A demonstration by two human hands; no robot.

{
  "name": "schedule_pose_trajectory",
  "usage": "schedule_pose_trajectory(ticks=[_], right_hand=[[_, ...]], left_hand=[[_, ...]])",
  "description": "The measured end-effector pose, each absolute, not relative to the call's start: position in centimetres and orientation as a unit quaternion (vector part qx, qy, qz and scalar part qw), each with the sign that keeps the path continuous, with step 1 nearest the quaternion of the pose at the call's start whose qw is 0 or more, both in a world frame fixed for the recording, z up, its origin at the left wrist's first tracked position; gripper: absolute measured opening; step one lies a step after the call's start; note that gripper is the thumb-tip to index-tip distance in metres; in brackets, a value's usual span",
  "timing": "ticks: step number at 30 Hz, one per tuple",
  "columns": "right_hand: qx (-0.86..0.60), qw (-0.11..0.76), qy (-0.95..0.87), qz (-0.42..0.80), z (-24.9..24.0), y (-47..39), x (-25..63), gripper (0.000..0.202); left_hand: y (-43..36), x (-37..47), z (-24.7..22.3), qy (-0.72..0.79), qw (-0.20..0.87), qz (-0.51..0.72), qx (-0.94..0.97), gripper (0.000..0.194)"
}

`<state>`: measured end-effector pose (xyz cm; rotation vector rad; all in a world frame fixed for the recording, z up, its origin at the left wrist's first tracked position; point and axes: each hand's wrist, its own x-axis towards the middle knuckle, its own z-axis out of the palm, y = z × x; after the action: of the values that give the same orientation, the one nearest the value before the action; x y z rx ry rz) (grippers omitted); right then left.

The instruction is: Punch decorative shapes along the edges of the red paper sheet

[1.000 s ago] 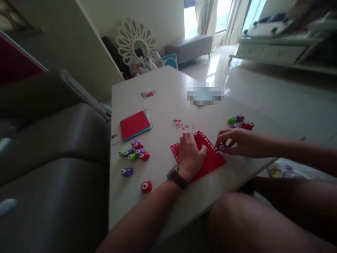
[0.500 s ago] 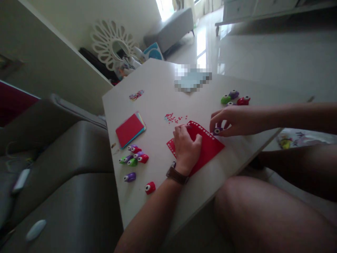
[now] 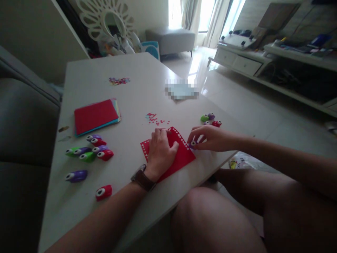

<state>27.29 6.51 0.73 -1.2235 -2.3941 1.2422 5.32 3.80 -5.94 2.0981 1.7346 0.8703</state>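
Observation:
A sheet of red paper (image 3: 181,162) lies on the white table, with rows of small punched holes along its upper-right and left edges. My left hand (image 3: 161,150) rests on top of it, palm down, thumb apart from the fingers, and covers part of the sheet. At the paper's right edge, my right hand (image 3: 210,137) grips a small purple craft punch (image 3: 193,143) between thumb and fingers. The fingers partly hide that punch. Tiny red punched-out pieces (image 3: 155,119) lie scattered beyond the paper.
Several craft punches (image 3: 88,156) cluster at the left, near a lone purple punch (image 3: 77,176) and a red punch (image 3: 104,192). More punches (image 3: 204,118) stand beyond my right hand. A coloured paper stack (image 3: 96,113) and confetti (image 3: 119,81) lie farther back.
The camera view has tilted up and turned right, so the table things appear shifted left. Both hands keep about the same places at the red paper, and the right still grips the purple punch.

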Motion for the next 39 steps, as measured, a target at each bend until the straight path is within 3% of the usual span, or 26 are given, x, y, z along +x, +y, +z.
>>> schedule_pose_trajectory(ticks=[19,27,39], right_hand=[[-0.349,0.011,-0.847,0.401,1.6,6.1,27.1,0.022],[-0.448,0.024,-0.803,0.392,2.0,6.2,27.1,0.03],[-0.435,-0.014,-0.786,0.439,1.9,6.2,27.3,0.027]], left_hand=[[3.7,5.4,-5.9,0.6,0.137,0.299,0.729,0.028],[3.5,5.3,-5.8,0.583,0.144,0.32,0.733,0.028],[3.2,5.4,-5.5,0.578,0.125,0.286,0.754,0.026]])
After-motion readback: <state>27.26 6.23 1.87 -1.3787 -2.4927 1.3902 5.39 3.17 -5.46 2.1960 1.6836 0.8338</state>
